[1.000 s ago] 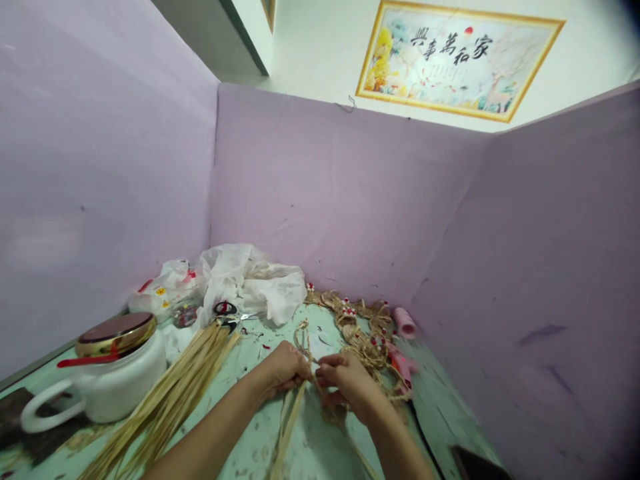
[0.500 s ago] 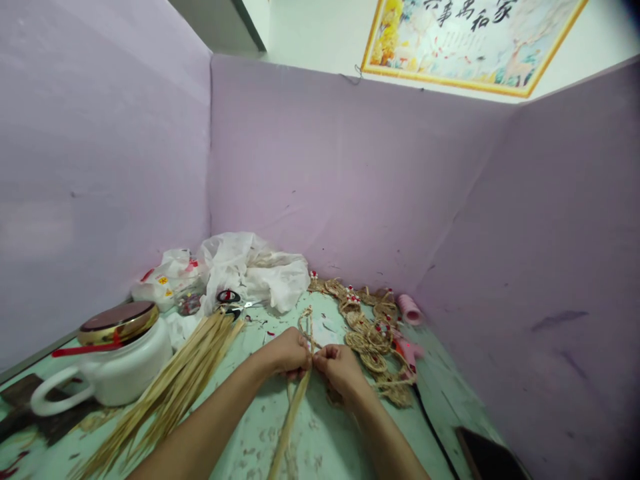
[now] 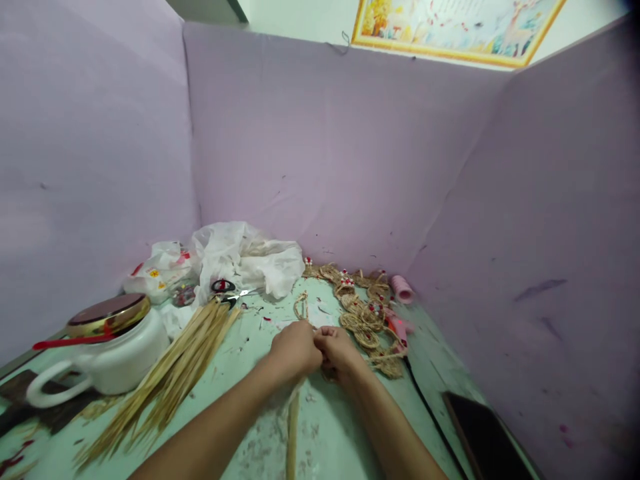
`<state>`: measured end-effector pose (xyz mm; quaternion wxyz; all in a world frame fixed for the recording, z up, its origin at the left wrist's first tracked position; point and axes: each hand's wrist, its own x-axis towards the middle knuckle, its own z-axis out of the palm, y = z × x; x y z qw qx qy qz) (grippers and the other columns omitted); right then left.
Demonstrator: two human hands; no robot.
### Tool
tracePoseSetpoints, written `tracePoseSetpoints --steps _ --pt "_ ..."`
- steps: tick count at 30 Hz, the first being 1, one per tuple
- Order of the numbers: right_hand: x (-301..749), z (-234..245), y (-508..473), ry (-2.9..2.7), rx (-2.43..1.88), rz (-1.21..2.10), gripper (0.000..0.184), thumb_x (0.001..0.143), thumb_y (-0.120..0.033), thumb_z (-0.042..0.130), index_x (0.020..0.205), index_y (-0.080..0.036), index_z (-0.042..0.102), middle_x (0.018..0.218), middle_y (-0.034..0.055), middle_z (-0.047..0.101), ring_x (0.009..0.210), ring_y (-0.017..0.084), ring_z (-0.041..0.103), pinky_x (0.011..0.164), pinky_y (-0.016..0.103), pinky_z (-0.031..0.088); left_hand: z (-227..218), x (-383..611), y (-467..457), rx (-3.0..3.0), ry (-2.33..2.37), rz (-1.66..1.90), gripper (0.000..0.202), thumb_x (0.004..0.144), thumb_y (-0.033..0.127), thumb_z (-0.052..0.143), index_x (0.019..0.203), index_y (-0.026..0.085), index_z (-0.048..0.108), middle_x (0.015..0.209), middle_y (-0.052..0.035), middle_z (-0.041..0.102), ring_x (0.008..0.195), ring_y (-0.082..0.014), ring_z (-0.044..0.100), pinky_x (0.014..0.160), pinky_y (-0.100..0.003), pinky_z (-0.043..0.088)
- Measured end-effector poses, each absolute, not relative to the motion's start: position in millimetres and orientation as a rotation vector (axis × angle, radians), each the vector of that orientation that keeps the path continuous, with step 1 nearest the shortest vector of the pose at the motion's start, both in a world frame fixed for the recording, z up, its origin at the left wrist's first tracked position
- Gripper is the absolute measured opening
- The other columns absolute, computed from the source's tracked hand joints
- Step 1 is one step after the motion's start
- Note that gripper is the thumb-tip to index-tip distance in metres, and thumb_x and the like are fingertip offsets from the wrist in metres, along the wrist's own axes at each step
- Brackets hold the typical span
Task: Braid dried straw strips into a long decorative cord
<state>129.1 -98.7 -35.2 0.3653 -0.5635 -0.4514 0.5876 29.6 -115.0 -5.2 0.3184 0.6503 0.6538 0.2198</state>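
Note:
My left hand (image 3: pixel 295 350) and my right hand (image 3: pixel 339 350) meet at the middle of the pale green table (image 3: pixel 250 373), both closed in a pinch on a braided straw strand (image 3: pixel 301 307). Its looped end sticks up just beyond my fingers, and loose straw strips (image 3: pixel 293 433) trail from under my left hand toward me. The fingertips themselves are hidden behind the knuckles.
A bundle of long straw strips (image 3: pixel 173 373) lies at the left beside a white jar with a gold lid (image 3: pixel 107 343). Scissors (image 3: pixel 227 292), white plastic bags (image 3: pixel 240 257), woven straw ornaments (image 3: pixel 365 317) and a pink spool (image 3: pixel 401 289) sit further back. Purple partitions enclose the table.
The view tilted down and both hands drew closer together, now touching. The straw loop stands lower above my fingers than before.

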Motion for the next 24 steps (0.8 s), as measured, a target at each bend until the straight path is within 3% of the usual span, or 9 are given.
tracePoseSetpoints --steps 3,8,13,18,24 --pt "129.4 -35.4 -98.3 -1.098 -1.404 1.571 0.007 0.05 -0.014 0.044 0.046 -0.017 0.039 0.03 -0.0084 0.031 0.027 0.002 0.02 0.032 0.018 0.008 -0.7 36.8 -125.1 1.799 1.769 0.619 0.012 0.047 0.01 0.057 0.058 0.015 0.059 0.055 -0.0075 0.057 0.073 -0.0227 0.058 0.061 -0.024 0.038" --pt "131.4 -32.3 -99.1 -1.149 -1.318 1.616 0.01 0.051 -0.013 0.046 0.043 -0.016 0.04 0.031 -0.0083 0.028 0.028 0.002 0.019 0.033 0.019 0.009 24.2 17.1 -117.9 1.751 1.575 0.264 0.007 0.051 0.013 0.056 0.045 0.013 0.054 0.037 -0.0039 0.049 0.041 -0.0168 0.051 0.047 -0.024 0.035" --pt "133.2 -25.5 -101.2 -1.214 -1.343 1.595 0.012 0.056 -0.016 0.051 0.046 -0.014 0.047 0.031 -0.0063 0.034 0.03 0.003 0.024 0.036 0.019 0.014 21.1 3.0 -96.6 1.379 1.629 0.53 0.015 0.063 0.015 0.045 0.053 0.012 0.055 0.032 0.0 0.043 0.029 -0.01 0.038 0.037 -0.021 0.027" --pt "137.8 -28.5 -98.1 -1.238 -1.258 1.699 0.008 0.055 -0.02 0.053 0.051 -0.013 0.051 0.039 -0.0024 0.047 0.035 0.004 0.033 0.039 0.019 0.02 -5.0 10.9 -89.5 0.984 1.255 0.451 0.016 0.067 0.008 0.043 0.054 0.008 0.053 0.043 -0.0031 0.051 0.032 -0.0058 0.042 0.034 -0.015 0.026" --pt "144.9 -32.1 -94.8 -1.24 -1.191 1.746 0.008 0.054 -0.019 0.056 0.054 -0.012 0.053 0.043 -0.0008 0.052 0.035 0.004 0.035 0.038 0.018 0.019 -15.7 -8.2 -76.8 0.851 0.961 0.345 0.032 0.081 0.023 0.036 0.069 0.003 0.059 0.056 -0.009 0.059 0.042 -0.0073 0.052 0.038 -0.014 0.036"
